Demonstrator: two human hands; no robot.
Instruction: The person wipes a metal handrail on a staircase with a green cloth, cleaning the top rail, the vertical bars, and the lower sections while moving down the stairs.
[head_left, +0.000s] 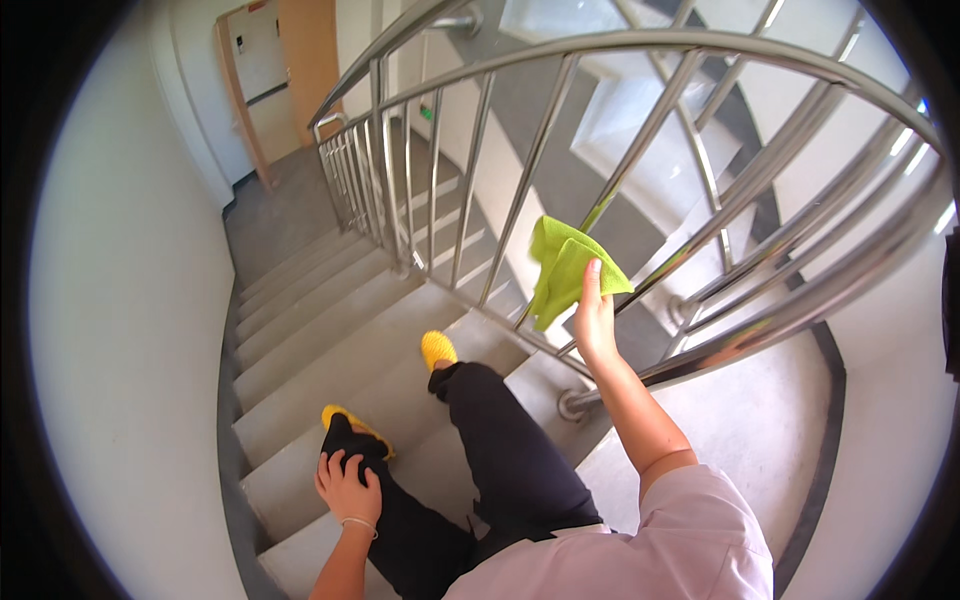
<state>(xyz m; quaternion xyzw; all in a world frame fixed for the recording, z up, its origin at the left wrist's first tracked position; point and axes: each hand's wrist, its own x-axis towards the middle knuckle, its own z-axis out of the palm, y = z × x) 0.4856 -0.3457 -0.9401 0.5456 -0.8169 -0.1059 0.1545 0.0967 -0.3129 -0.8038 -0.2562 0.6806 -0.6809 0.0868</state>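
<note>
A lime-green cloth (564, 262) is held in my right hand (596, 315), thumb on its near face and the other fingers hidden behind it. It lies against a slanted steel baluster (637, 150) of the stair railing; how far it wraps around the bar cannot be told. On my left knee, over black trousers (517, 450), rests my left hand (349, 484). Its fingers are spread, nothing is in it, and a thin bracelet circles the wrist. My feet, in yellow shoes (438, 348), are on the concrete steps (322, 367).
The steel handrail (660, 41) curves along the right side of the stairs. A white wall (135, 300) borders the left. Below, the flight meets a grey landing (277, 202) beside an open wooden door (309, 67). Beyond the balusters another flight (480, 259) descends.
</note>
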